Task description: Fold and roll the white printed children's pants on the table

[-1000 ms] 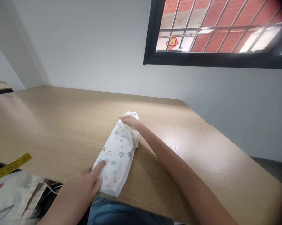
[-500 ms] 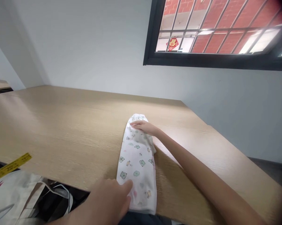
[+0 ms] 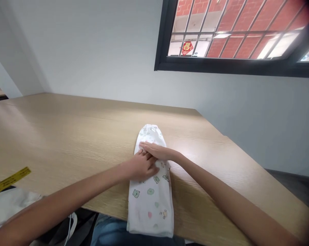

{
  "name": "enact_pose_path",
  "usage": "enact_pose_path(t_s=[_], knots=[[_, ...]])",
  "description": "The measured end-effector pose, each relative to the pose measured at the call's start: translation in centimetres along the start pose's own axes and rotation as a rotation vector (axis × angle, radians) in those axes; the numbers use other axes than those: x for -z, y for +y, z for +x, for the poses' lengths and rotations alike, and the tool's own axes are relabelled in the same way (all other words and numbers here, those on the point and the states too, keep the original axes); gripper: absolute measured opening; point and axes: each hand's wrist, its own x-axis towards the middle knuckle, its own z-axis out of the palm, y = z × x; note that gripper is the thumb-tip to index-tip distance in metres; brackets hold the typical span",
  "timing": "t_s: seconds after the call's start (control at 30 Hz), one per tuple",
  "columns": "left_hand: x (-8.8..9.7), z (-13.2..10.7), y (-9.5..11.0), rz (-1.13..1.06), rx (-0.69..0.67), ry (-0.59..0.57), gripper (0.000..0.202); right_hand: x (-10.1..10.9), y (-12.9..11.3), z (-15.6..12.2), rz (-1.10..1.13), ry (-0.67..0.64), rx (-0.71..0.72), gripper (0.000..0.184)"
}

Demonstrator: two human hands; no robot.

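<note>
A folded white garment [image 3: 150, 208] lies lengthwise on the table, printed with green bears and small pastel shapes. Its far end is gathered like elastic, and its near end hangs slightly past the table's front edge. My right hand [image 3: 156, 151] rests flat on the upper part with fingers stretched out to the left. Just below it, my left hand [image 3: 142, 166] is on the cloth, its fingers apart and a little bent, meeting the fingertips of the right. The left hand is somewhat blurred. Both hands cover the middle of the garment.
The wooden table [image 3: 79, 136] reaches back to a white wall. A yellow measuring strip [image 3: 10, 180] sticks out over its left front edge, above a white cloth bag [image 3: 13, 201]. A barred window [image 3: 233, 34] is at the upper right.
My left hand has moved from the garment's near end up beside my right hand. My right hand has slid slightly down the cloth, uncovering more of the gathered end.
</note>
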Motion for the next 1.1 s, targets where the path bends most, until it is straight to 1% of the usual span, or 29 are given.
enact_pose_path(t_s=[0.03,0.1,0.13,0.17,0.2,0.27,0.33,0.4,0.47,0.57,0.63,0.7,0.77,0.83,0.87,0.97,1.03,1.1], knots=[[-0.3,-0.9,0.7,-0.01,0.0,-0.008,0.056,-0.3,0.5,0.6,-0.115,0.011,-0.012,0.046],[-0.8,-3.3,2.6,-0.036,-0.03,-0.04,0.064,-0.6,1.6,2.0,-0.287,0.065,-0.084,0.047],[-1.1,-4.6,3.7,-0.04,-0.071,-0.053,0.065,-0.6,2.1,2.8,-0.331,0.105,-0.132,0.05],[-1.5,-5.9,4.6,-0.027,-0.133,-0.041,0.064,-0.6,2.7,3.7,-0.35,0.15,-0.177,0.053],[-2.0,-7.1,5.5,0.007,-0.203,-0.005,0.059,-0.6,3.1,4.5,-0.355,0.192,-0.218,0.056],[-3.0,-9.0,6.8,0.118,-0.312,0.129,0.047,-0.4,3.8,5.9,-0.364,0.245,-0.273,0.061],[-3.8,-10.1,7.3,0.214,-0.359,0.264,0.037,-0.3,4.2,6.7,-0.365,0.259,-0.287,0.061],[-4.0,-10.6,7.2,0.233,-0.369,0.325,0.033,-0.2,4.3,7.0,-0.366,0.259,-0.281,0.061],[-3.6,-10.5,6.9,0.177,-0.384,0.353,0.032,-0.1,4.1,6.6,-0.366,0.242,-0.265,0.061],[-2.3,-9.9,6.4,0.034,-0.379,0.344,0.03,0.0,3.2,5.0,-0.355,0.169,-0.248,0.064],[-1.4,-9.5,6.2,-0.084,-0.349,0.295,0.029,-0.1,1.8,3.0,-0.332,0.084,-0.235,0.067],[-0.6,-9.4,6.1,-0.226,-0.318,0.21,0.028,-0.4,-0.2,0.3,-0.283,-0.036,-0.191,0.07],[0.1,-9.4,6.0,-0.373,-0.285,0.098,0.028,-0.8,-2.7,-2.8,-0.217,-0.169,-0.108,0.072],[0.8,-9.5,5.9,-0.446,-0.218,-0.004,0.034,-1.4,-5.1,-5.9,-0.203,-0.252,-0.033,0.073],[1.0,-9.5,5.8,-0.438,-0.19,-0.033,0.036,-1.6,-6.1,-7.3,-0.204,-0.275,-0.002,0.07],[1.3,-9.3,5.3,-0.331,-0.134,-0.039,0.037,-1.8,-8.4,-10.4,-0.146,-0.261,0.069,0.057],[1.5,-9.1,5.0,-0.314,-0.084,-0.021,0.035,-1.9,-9.2,-11.4,-0.081,-0.202,0.089,0.055],[2.1,-9.0,4.9,-0.372,0.004,-0.012,0.034,-2.2,-9.7,-11.7,-0.063,-0.118,0.051,0.052]])
